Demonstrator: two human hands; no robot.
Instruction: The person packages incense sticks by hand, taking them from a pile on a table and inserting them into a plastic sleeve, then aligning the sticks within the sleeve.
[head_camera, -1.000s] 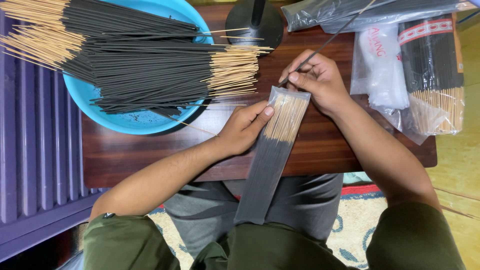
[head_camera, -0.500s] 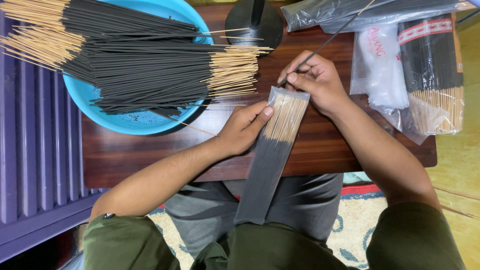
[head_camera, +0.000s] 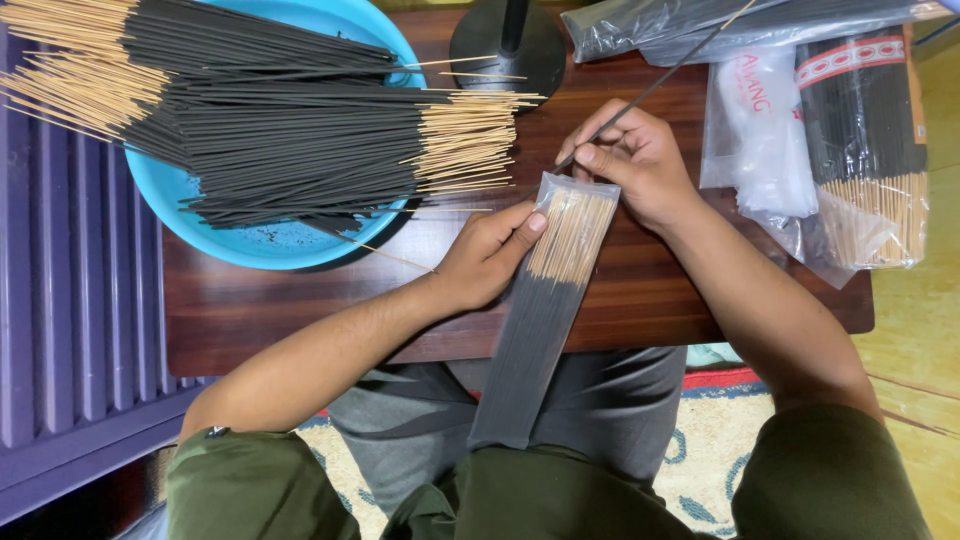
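Fingers of right hand (head_camera: 640, 160) pinched on one incense stick (head_camera: 660, 82), left hand (head_camera: 487, 255) fingers gripping packet (head_camera: 545, 300) mouth

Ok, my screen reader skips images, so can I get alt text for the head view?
Right hand feeds one incense stick into a clear packet of sticks that the left hand steadies on a wooden table. A blue basin of loose sticks sits left.
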